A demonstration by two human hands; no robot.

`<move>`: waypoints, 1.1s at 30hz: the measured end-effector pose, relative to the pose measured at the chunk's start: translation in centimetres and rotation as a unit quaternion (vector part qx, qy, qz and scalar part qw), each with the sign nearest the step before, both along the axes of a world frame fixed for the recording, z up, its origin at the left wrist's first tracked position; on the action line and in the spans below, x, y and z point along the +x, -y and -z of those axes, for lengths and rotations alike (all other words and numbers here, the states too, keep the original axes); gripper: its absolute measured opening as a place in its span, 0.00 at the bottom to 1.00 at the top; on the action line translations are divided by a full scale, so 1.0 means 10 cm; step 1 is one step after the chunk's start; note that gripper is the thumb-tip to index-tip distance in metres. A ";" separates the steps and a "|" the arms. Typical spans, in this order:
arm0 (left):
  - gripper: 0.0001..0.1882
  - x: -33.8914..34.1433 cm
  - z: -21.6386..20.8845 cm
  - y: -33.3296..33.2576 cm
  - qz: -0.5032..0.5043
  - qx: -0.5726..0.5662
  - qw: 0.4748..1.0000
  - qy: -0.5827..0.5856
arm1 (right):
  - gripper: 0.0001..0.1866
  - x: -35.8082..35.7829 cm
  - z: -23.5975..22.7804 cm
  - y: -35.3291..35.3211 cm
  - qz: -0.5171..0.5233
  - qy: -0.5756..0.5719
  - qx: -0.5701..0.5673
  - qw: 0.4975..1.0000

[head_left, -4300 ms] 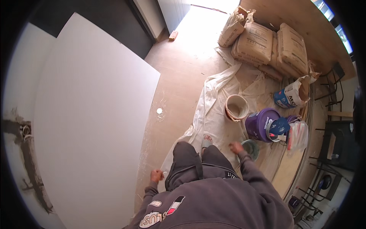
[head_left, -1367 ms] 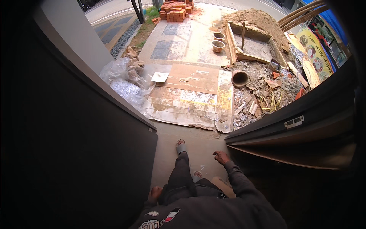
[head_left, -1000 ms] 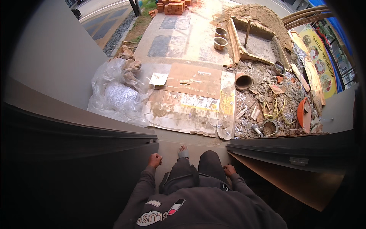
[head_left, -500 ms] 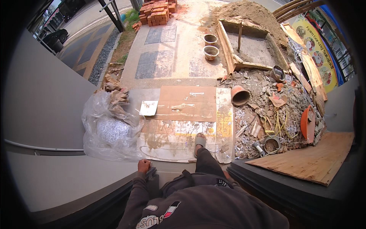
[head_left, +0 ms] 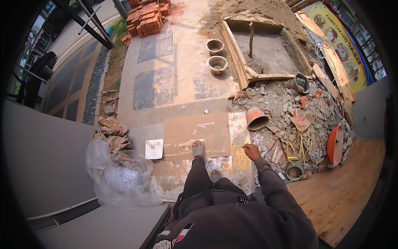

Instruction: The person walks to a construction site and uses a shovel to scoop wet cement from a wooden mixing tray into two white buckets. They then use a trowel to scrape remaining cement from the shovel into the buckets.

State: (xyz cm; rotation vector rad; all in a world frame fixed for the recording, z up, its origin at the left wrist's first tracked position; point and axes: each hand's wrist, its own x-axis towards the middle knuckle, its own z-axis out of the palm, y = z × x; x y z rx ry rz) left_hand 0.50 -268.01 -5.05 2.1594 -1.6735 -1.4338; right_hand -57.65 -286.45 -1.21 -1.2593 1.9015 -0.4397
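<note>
The right hand [head_left: 251, 152] is held out ahead of the body, its grip loose: fingers partly curled and apart, with nothing seen in it. In this view it appears over the yellow-stained edge of pale, flattened cardboard [head_left: 239, 159]. The left hand [head_left: 171, 213] is nearly all hidden beside the left thigh, so the state of its grip cannot be told.

Below, one foot in a grey open-toed sandal [head_left: 199, 150] is on a brown flattened cardboard sheet [head_left: 176, 133]; the other foot is farther back, on the stained cardboard. Near the right hand, a dusty terracotta-orange bucket [head_left: 254, 114] lies tipped on its side, its mouth towards the person, at the edge of a heap of grey broken rubble [head_left: 282, 99].

Further right, a shallow orange basin [head_left: 333, 143] stands on edge against the rubble, with a bare plywood board [head_left: 340, 195] nearer the person. To the left are a white square sheet [head_left: 154, 149] and a clear plastic bag [head_left: 122, 178] with white shreds, crumpled brown paper [head_left: 112, 126] just beyond.

Farther ahead, two round, cement-crusted buckets [head_left: 217, 71] stand upright beside a timber-sided mixing trough [head_left: 232, 52], in which a stick [head_left: 251, 39] stands. Stacked red bricks [head_left: 147, 23] lie farthest left.
</note>
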 end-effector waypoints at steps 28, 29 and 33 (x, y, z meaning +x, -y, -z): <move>0.08 -2.24 -0.50 5.93 -0.074 0.130 0.980 -0.134 | 0.15 -1.12 0.67 1.44 0.297 0.193 0.102 0.930; 0.08 -2.31 -0.44 5.91 -0.065 0.137 0.978 -0.145 | 0.15 -1.22 0.66 1.47 0.296 0.188 0.081 0.933; 0.07 -2.55 -0.28 6.01 -0.009 0.126 0.985 -0.114 | 0.15 -1.45 0.85 1.38 0.318 0.156 0.138 0.925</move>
